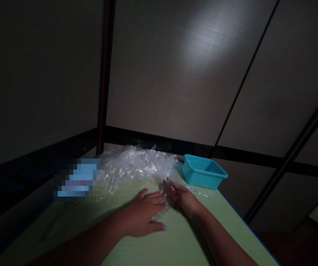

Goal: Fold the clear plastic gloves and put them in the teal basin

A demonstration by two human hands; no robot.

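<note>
My left hand (143, 214) lies palm down low over the table, its fingers stretched out and the thumb apart. Its fingertips reach a piece of clear plastic bag (163, 213). My right hand (185, 197) is turned sideways with its fingers bent around the thin clear plastic in front of it; the exact pinch is hard to see in the dim light. Beyond both hands spreads a heap of crumpled clear plastic bags (136, 162), shiny and loosely piled.
A turquoise plastic basin (203, 181) stands at the table's far right edge. On the left is a pixelated blue item (78, 181). The pale green table (181, 244) has a blue rim. Dark panelled walls (175, 92) rise behind and to the left.
</note>
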